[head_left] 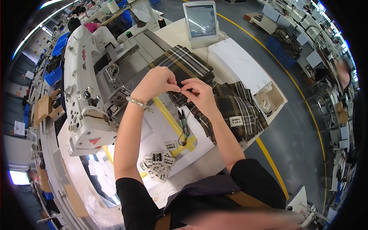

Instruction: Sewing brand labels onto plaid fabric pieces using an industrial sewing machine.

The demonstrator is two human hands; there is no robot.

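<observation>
1 label (236,121) on plaid cloth (251,110), pile of labels (157,158) prob. left to do; L hand (155,82) & R hand (201,97) pinched tog., can't tell on what.

Cream-white desk (173,27), yellow tape strips (167,114) stuck on. On it: loose pile of small white rectangular labels with dark print (167,160); green-handled metal snips (186,130) nearby; dark plaid fabric (234,105), right; white-framed rectangular touchscreen (201,22) upright, far end; large white sewing machine (78,57), left.

Sewing factory flr (306,149); white sewing m/c (78,92), touchscreen (201,23), plaid cloth (188,59); yellow aisle line (273,165); blue crates (53,76).
</observation>
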